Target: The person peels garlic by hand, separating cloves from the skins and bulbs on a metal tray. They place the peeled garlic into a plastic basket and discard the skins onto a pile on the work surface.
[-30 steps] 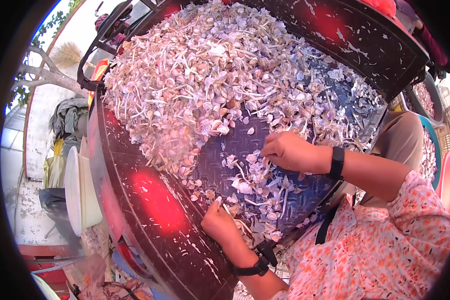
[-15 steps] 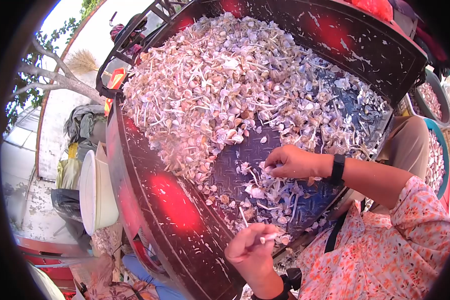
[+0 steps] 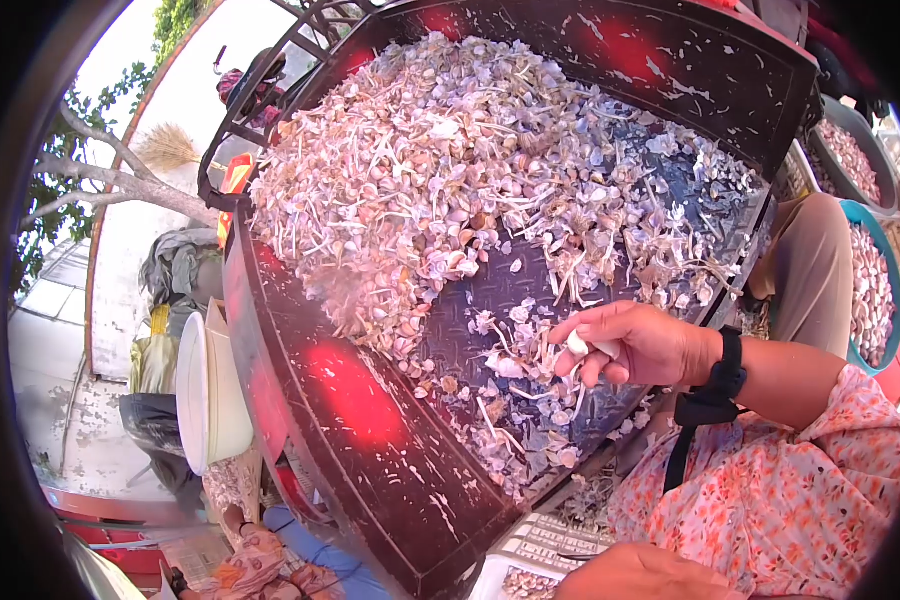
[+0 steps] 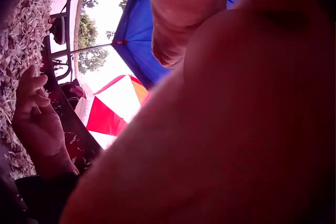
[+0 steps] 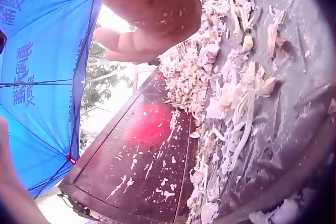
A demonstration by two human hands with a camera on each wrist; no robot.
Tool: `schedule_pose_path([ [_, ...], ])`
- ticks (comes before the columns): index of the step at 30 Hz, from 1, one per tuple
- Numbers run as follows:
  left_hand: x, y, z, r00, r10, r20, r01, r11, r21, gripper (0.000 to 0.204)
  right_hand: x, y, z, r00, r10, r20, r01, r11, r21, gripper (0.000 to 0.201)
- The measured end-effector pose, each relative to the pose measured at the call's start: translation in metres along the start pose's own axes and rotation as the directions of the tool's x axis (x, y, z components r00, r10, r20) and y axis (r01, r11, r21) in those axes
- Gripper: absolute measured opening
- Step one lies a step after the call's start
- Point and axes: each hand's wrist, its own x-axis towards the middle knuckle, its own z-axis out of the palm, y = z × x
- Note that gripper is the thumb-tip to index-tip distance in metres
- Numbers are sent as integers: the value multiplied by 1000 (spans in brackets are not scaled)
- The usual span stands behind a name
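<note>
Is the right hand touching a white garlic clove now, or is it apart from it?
Touching. The head view shows the right hand holding the white garlic clove against its fingers.

Far up and left of the right hand (image 3: 635,345), the head view shows a straw broom (image 3: 167,147) above tree branches (image 3: 135,185). Left of that hand, grey cloth (image 3: 175,265) lies above a yellowish sack (image 3: 153,355); a pale tub (image 3: 210,390) is nearer it. Another person (image 3: 260,570) sits lower left. The left wrist view has a red-and-white canopy (image 4: 107,116) right of it; the right wrist view, a lettered blue umbrella (image 5: 42,66) left.
</note>
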Motion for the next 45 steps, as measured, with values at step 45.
schedule_pose_path([
  [45, -19, -14, -245, 612, 270, -743, 706, -609, 360, 20, -109, -10, -35, 987, -106, -118, 142, 923, 359, 16],
])
